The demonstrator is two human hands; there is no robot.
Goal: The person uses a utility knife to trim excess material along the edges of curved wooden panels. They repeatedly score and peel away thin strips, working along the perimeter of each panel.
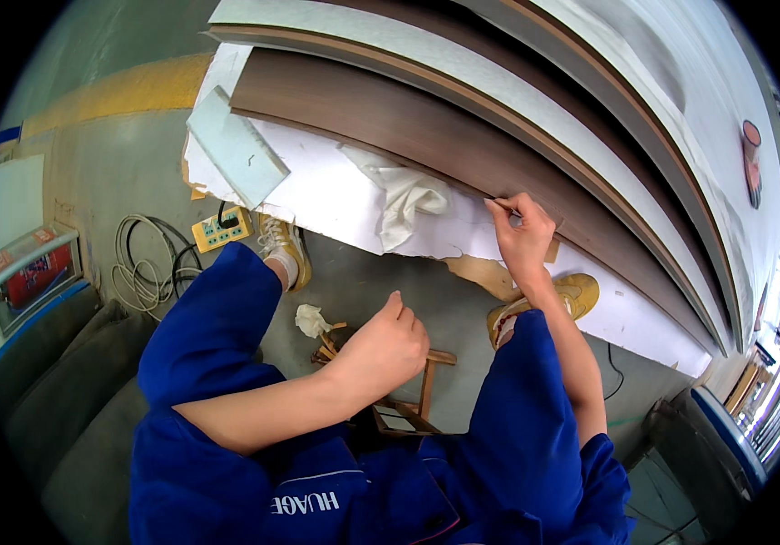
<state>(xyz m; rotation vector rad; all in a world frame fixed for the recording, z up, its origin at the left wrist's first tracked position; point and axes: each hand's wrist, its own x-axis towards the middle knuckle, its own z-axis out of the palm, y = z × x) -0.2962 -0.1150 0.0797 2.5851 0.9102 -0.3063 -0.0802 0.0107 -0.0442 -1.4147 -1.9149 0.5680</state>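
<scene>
Your right hand point(524, 238) pinched a thin tool at the dark panel's point(426, 136) near edge; left hand point(388, 343) loosely curled, idle. A slip could gouge the veneer.

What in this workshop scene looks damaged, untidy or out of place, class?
The white sheet under the dark wood panel is torn along its front edge near the right hand. A crumpled white cloth lies on it, and wood scraps litter the floor by the left hand.
</scene>
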